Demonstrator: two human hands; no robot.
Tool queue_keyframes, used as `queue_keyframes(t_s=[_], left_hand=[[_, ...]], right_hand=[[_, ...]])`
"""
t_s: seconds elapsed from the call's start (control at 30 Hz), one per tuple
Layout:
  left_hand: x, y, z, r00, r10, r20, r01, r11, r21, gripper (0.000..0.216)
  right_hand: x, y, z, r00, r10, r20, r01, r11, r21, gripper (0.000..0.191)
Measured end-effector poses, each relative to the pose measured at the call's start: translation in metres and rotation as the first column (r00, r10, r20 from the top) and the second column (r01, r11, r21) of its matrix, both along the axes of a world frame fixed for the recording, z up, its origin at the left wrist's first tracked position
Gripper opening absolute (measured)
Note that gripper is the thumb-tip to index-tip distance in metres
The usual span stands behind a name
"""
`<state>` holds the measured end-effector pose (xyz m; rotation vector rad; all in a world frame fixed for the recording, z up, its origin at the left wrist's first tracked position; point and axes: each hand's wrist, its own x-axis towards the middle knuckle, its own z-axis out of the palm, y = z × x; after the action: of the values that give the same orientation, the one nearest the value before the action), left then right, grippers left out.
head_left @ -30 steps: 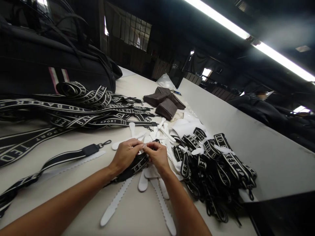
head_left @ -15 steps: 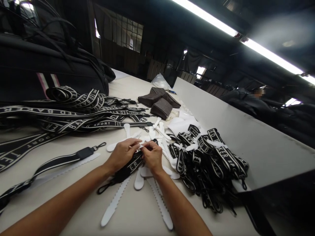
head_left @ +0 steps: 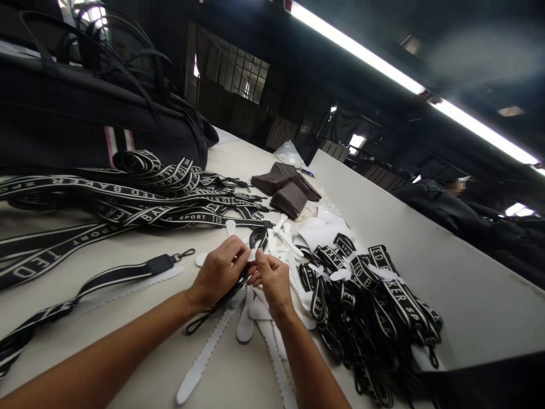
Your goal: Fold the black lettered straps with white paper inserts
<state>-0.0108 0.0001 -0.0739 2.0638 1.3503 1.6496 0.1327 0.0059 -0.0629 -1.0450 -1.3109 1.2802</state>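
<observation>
In the head view, both hands meet over the pale tabletop [head_left: 140, 363]. The left hand [head_left: 222, 271] pinches a small white tie with a smooth, rounded surface [head_left: 254, 254] between thumb and fingertips. The right hand [head_left: 275, 283] is curled just beside it, thumb raised against or very near the tie; I cannot tell whether it grips.

The black woven strap with pale edging [head_left: 232, 292] lies beneath and between the hands. Its long axis runs obliquely, from a black metal hook [head_left: 196, 325] near the left wrist to a coiled end [head_left: 259, 238] just beyond the fingertips. The left hand appears nearer its hooked length; the tie sits where the two hands meet, short of the coil.

Loose white notched plastic strips [head_left: 208, 352] fan out below and beyond the hands. Right of the right hand is a heap of black-and-white folded straps [head_left: 361, 301], some bound with white strips. Beyond the hands sit dark brown textured pouches [head_left: 289, 199].

Writing: the long black-and-white straps [head_left: 123, 193] beyond the left hand read "TED BAKER" and "SPORT"; the right-hand heap shows parts such as "BAKE", "TED B" and "KER SP". No lettering can be read on the strap between the hands.
</observation>
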Motion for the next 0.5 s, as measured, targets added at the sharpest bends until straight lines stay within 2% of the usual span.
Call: queue_keyframes(t_s=[0.13,0.3,0.33,0.4,0.5], left_hand=[[0.005,-0.012,0.009,0.999,-0.037,-0.026,0.038,0.997,0.061,0.024],[-0.003,-0.021,0.028,0.974,0.002,0.228,-0.015,0.998,0.056,0.022],[-0.006,-0.021,0.030,0.960,-0.027,0.279,0.021,0.999,0.025,0.022],[-0.009,-0.020,0.031,0.899,-0.135,0.416,0.178,0.982,-0.066,0.022],[-0.008,-0.017,0.034,0.673,-0.278,0.686,0.489,0.863,-0.130,0.032]], right_hand=[[-0.004,-0.006,-0.001,0.998,-0.002,-0.056,0.007,0.996,0.083,0.047],[-0.007,-0.008,-0.004,0.997,-0.042,0.068,0.026,0.975,0.222,0.048],[-0.007,-0.006,-0.004,0.996,-0.038,0.085,0.017,0.973,0.230,0.049],[-0.008,-0.002,-0.003,0.996,-0.024,0.082,0.009,0.984,0.181,0.051],[-0.007,0.001,0.004,0.999,-0.050,0.020,0.049,0.998,0.045,0.053]])
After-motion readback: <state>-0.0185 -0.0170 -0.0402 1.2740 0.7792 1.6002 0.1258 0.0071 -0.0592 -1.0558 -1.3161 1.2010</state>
